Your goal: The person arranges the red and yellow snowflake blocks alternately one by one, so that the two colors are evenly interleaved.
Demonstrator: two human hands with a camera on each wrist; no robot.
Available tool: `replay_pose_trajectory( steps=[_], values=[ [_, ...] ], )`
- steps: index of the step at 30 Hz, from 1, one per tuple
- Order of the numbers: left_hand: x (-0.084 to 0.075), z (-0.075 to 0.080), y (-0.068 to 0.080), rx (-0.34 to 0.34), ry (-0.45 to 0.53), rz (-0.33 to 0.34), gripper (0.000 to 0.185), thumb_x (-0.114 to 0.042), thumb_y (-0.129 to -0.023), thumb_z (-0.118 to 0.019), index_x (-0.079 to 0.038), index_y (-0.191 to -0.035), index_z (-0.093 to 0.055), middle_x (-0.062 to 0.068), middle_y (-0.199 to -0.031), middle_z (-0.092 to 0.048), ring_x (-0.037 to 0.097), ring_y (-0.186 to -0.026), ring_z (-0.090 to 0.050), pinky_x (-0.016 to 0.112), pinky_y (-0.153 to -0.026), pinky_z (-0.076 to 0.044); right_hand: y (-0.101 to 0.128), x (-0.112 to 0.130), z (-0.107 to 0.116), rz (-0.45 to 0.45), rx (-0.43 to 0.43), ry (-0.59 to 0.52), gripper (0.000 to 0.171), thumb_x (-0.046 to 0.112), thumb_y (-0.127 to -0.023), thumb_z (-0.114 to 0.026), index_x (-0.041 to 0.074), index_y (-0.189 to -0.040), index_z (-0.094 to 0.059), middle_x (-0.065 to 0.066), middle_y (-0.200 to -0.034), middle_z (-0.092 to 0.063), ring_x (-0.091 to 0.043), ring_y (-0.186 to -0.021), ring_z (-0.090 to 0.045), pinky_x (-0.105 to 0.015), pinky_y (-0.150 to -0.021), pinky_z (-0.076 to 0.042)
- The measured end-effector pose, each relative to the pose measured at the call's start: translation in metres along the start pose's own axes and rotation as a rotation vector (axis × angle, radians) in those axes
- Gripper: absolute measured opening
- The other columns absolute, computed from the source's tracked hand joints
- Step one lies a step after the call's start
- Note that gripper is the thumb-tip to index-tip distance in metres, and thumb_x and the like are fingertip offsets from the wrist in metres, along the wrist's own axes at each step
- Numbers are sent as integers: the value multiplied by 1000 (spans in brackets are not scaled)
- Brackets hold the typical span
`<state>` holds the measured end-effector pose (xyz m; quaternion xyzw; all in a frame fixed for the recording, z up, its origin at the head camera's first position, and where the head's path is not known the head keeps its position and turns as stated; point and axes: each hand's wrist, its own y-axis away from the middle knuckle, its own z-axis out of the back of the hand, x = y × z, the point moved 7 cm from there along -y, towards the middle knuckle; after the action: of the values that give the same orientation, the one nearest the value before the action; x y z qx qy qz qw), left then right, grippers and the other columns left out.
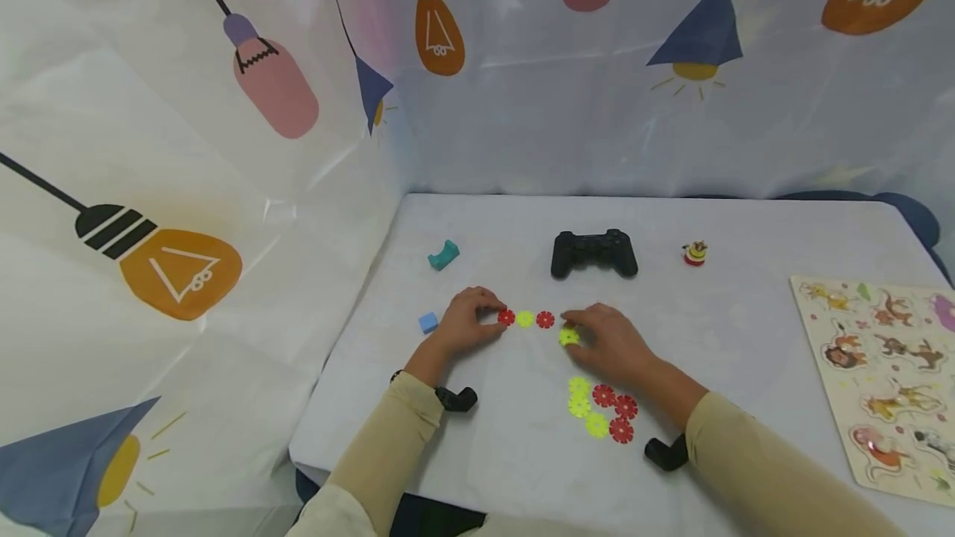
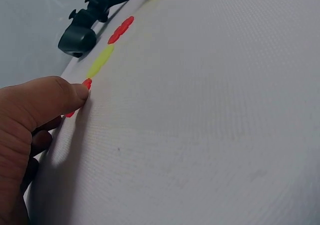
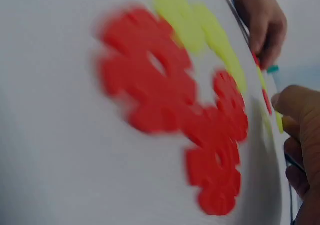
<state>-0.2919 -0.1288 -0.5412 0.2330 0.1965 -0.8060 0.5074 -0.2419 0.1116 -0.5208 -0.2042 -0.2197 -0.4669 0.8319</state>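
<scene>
A row of flower-shaped plastic discs runs across the table: a red disc [image 1: 506, 317] at its left end, a yellow disc [image 1: 525, 319] in the middle, another red disc [image 1: 545, 320] to the right. My left hand [image 1: 468, 320] pinches the left red disc between thumb and fingers; in the left wrist view the thumb [image 2: 70, 96] lies over its edge. Just right of the row, my right hand [image 1: 608, 342] pinches a second yellow disc [image 1: 569, 336] by its edge. Nearer me lies a loose group of red discs [image 3: 150, 70] and yellow discs [image 3: 180, 17].
Behind the row lies a black game controller [image 1: 594, 253], with a small toy figure [image 1: 695, 253] to its right. A teal piece [image 1: 443, 255] and a blue block [image 1: 429, 322] lie on the left. An animal puzzle board [image 1: 858, 388] covers the table's right side.
</scene>
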Motion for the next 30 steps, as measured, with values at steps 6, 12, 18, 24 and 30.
replay_pose_trajectory(
  steps=[6, 12, 18, 24, 30],
  values=[
    [-1, -3, -1, 1, -2, -9, 30, -29, -83, -80, -22, -112, -74, -11, -108, -61, 9, -105, -52, 33, -95, -43, -26, -24, 1, -55, -7, 40, 53, 29, -84, -78, 13, -132, -62, 0, -118, -67, -22, -109, -58, -44, -93, -48],
    [-5, -2, 0, -1, -1, -13, 30, -29, -84, -79, -21, -113, -73, -10, -109, -61, 11, -105, -52, 34, -94, -44, -25, -23, 4, -26, -15, 52, 52, 27, -83, -79, 13, -131, -63, -1, -120, -67, -23, -110, -58, -45, -93, -48],
    [-6, -4, 2, 0, 18, -25, 30, -28, -84, -79, -20, -112, -73, -8, -110, -62, 12, -106, -52, 34, -95, -44, 8, -27, 14, -35, -1, 7, 51, 24, -82, -81, 15, -129, -65, 3, -112, -67, -21, -106, -59, -46, -90, -49],
    [-4, -4, 3, -2, 9, -5, 29, -28, -84, -80, -20, -111, -74, -9, -110, -62, 12, -108, -53, 34, -95, -44, 54, -27, 13, -1, 64, -1, 55, 38, -76, -84, 21, -126, -68, 17, -107, -63, -9, -100, -56, -38, -84, -52],
    [-2, 2, 1, -20, 2, -4, 29, -27, -83, -81, -20, -111, -74, -9, -111, -62, 13, -108, -53, 34, -96, -44, 76, -17, 12, 68, 52, 9, 60, 46, -71, -86, 23, -124, -68, 20, -110, -62, -6, -101, -54, -38, -84, -52]
  ],
)
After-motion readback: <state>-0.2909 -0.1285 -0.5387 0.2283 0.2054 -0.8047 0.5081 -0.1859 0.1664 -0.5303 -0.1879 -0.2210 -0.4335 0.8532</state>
